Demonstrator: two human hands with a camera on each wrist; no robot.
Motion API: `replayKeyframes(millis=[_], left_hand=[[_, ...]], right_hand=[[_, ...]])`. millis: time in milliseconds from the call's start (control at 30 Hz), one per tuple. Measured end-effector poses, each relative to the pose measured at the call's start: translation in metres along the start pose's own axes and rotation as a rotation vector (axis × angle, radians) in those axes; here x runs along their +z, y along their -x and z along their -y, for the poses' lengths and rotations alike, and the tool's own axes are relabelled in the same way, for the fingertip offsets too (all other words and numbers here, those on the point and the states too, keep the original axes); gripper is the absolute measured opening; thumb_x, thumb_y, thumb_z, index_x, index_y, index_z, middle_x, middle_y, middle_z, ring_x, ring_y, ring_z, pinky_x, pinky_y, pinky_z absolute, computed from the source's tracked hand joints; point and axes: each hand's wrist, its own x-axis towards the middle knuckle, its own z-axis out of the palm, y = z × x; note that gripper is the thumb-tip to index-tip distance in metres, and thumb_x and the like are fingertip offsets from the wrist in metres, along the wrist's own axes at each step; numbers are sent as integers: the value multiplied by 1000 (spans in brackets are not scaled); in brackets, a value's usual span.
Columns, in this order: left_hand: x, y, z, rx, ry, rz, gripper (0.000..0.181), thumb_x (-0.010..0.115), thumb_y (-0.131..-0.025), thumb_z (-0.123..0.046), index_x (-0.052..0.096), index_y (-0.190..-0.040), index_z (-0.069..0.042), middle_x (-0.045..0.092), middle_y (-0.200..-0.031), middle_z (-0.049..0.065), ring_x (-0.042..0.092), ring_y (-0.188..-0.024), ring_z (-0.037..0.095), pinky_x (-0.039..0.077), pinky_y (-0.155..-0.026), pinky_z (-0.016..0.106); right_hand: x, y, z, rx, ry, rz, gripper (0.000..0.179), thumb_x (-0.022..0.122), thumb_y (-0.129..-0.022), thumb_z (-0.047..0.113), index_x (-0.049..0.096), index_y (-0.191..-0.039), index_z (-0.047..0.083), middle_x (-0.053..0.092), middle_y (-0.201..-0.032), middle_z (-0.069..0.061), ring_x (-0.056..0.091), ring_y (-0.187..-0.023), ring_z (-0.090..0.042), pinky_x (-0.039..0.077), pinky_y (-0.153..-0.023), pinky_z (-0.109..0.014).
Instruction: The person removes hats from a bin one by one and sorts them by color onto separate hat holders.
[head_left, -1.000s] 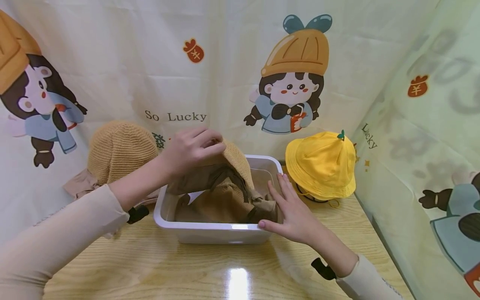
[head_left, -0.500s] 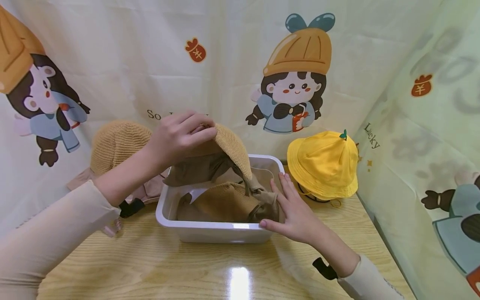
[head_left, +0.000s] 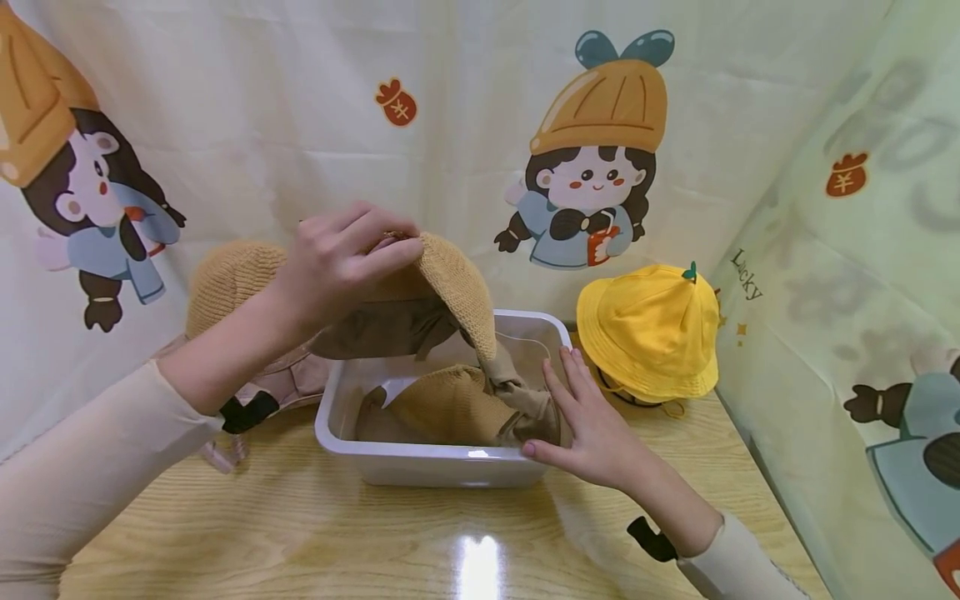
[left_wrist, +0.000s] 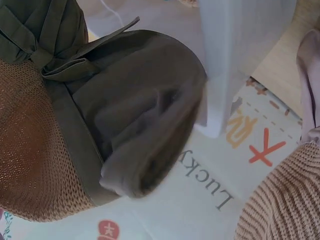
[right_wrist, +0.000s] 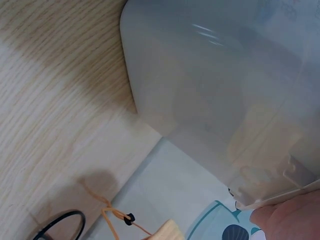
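Note:
My left hand (head_left: 352,262) pinches a tan woven sun hat (head_left: 461,287) by its crown, holding it up over the back left of a white plastic bin (head_left: 450,467). Its brown cloth brim (left_wrist: 135,85) and a tied bow show in the left wrist view. The bow end hangs down into the bin. Below it, a second tan hat (head_left: 442,408) lies inside, partly covered. With straight fingers, my right hand (head_left: 592,425) rests on the bin's right corner, thumb at the front rim. In the right wrist view a fingertip (right_wrist: 295,220) touches the bin's rim.
A ribbed tan knit hat (head_left: 228,283) with a pinkish brim stands left of the bin, partly behind my left arm. To the right sits a yellow bucket hat (head_left: 648,333) with a green sprout on top. A printed curtain (head_left: 450,167) closes off the table's back.
My left hand has moved up and to the left, raising the sun hat so more of the second hat and the bin's inside shows. The right hand stays on the rim.

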Motion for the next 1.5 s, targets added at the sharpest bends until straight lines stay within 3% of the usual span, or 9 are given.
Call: replayKeyframes(millis=[200,267,533,733,1100,1367,1500], left_hand=[[-11,-7,2,-4,-19,-39,26,55,-92,11,71,-92,-10,69,-92,7,63,-74,26,48,-51,39],[-14,-9,2,1,-22,-42,21,55,-92,4,71,-91,-9,69,-92,8,63,-74,27,48,-51,41],[-25,-11,10,9,-32,-50,24,57,-90,11,71,-91,-9,70,-92,9,65,-75,29,48,-50,43],[-41,-11,16,-49,-55,-71,30,51,-90,13,70,-89,-9,70,-92,9,64,-77,31,49,-53,45],[-60,-25,35,-133,-142,-154,32,46,-93,13,69,-85,-7,71,-92,11,62,-76,36,45,-53,51],[-81,-18,53,-247,-169,-147,26,53,-95,6,72,-84,-7,72,-92,11,65,-82,37,49,-60,56],[-90,-13,63,-259,-212,-148,25,54,-93,7,72,-84,-6,71,-91,13,66,-80,39,43,-55,57]], right_hand=[[-1,-1,2,3,0,-1,109,65,-82,70,11,-161,19,-5,-168,-13,-8,-154,-31,23,-114,-66],[-2,-1,3,5,-4,-4,108,65,-82,70,11,-161,19,-5,-168,-13,-9,-154,-31,23,-115,-65],[-1,1,0,3,11,-9,109,66,-81,68,11,-161,19,-2,-167,-16,-7,-154,-35,23,-113,-68],[1,4,-1,-1,1,-7,108,67,-81,68,12,-161,21,0,-167,-18,-7,-154,-34,25,-111,-69],[-2,5,-2,4,2,4,105,67,-82,67,14,-161,21,0,-167,-18,-8,-153,-35,23,-111,-71],[-8,1,2,-4,7,51,104,63,-84,68,13,-161,21,-2,-167,-19,-9,-153,-36,23,-112,-70],[-7,0,3,-6,9,54,104,63,-84,69,12,-161,22,-3,-167,-18,-9,-153,-36,22,-112,-69]])
